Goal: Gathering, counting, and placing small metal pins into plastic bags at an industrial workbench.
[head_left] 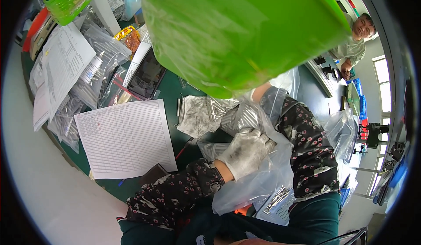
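A large green plastic tub (pixel 237 30) looms tilted across the top middle, close to the camera. Under its lower edge lie shiny metal rods (pixel 247 118) at the mouth of a clear plastic bag (pixel 245 179). My left hand (pixel 245 153), in a smudged white glove, is closed with its fingers bunched on the bag beside the rods. Of my right hand, only the bare wrist (pixel 262 91) shows below the tub's rim; the tub hides the fingers. A crumpled, smudged whitish piece of material (pixel 199 115) lies left of the rods.
Left on the green table are a printed sheet (pixel 127 139), a phone (pixel 147 76), papers (pixel 66 65) and bagged rods (pixel 103 43). A blue basket (pixel 278 205) of metal pins sits near my lap. Another person (pixel 355 43) is at the far right.
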Tool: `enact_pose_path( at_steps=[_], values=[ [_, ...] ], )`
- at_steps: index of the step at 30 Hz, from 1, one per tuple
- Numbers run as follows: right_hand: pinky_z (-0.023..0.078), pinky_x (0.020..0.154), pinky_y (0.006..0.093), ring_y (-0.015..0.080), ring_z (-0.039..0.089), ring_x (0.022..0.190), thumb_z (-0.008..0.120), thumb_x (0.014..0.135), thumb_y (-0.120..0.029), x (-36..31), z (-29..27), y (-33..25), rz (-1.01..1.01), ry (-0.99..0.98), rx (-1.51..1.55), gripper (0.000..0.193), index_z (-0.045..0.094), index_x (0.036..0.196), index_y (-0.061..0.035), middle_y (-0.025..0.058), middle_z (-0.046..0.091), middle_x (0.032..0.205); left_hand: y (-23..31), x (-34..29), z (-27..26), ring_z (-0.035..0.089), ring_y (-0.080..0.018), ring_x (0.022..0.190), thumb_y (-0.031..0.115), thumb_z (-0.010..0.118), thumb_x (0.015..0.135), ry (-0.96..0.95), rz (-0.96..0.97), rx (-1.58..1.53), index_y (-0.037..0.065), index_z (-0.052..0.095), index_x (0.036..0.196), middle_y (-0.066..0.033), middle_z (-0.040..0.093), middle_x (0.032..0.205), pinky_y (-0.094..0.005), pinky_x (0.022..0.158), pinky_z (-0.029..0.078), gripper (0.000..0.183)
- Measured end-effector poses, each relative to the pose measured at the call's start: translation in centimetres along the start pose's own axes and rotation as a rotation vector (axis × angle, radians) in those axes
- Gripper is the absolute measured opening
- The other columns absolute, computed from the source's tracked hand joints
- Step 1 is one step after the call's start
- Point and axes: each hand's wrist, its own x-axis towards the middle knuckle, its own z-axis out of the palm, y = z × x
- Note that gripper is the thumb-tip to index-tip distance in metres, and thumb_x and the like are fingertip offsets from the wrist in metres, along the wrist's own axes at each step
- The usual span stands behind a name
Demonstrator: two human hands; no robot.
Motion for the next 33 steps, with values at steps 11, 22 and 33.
enact_pose_path(
  at_steps=[11, 22, 33],
  values=[
    [0.05, 0.064, 0.0415, 0.034, 0.062, 0.072, 0.058, 0.072, -0.01, 0.0, 6.6, 4.5, -0.161, 0.545, 0.62, 0.013, 0.063, 0.084, -0.0073, 0.0151, 0.063, 0.075, 0.2, 0.4, 0.1, 0.059, -0.0238, 0.09, 0.017, 0.063, 0.068, 0.076, 0.059, -0.039, 0.009, 0.062, 0.103, -0.008, 0.061, 0.098, -0.0353, 0.08, 0.047, 0.035],
    [0.035, 0.041, 0.0219, 0.012, 0.047, 0.047, 0.058, 0.078, -0.002, -21.7, -5.3, 7.2, 0.344, 0.905, 1.759, 0.011, 0.056, 0.089, -0.0018, 0.0133, 0.062, 0.076, 0.0, 0.1, 0.2, 0.059, -0.0228, 0.089, 0.021, 0.06, 0.071, 0.082, 0.048, 0.243, 0.009, 0.057, 0.103, -0.0057, 0.059, 0.102, -0.0362, 0.078, 0.047, 0.034],
    [0.048, 0.069, 0.0266, 0.0164, 0.058, 0.078, 0.06, 0.085, -0.003, -23.7, 4.2, 9.5, -0.309, 1.171, 2.168, 0.027, 0.058, 0.112, -0.0036, 0.0116, 0.062, 0.099, -2.1, -0.7, 1.8, 0.057, -0.0341, 0.083, 0.013, 0.06, 0.07, 0.04, 0.08, 0.239, -0.001, 0.06, 0.098, -0.0171, 0.061, 0.094, -0.0399, 0.074, 0.047, 0.031]
  ],
)
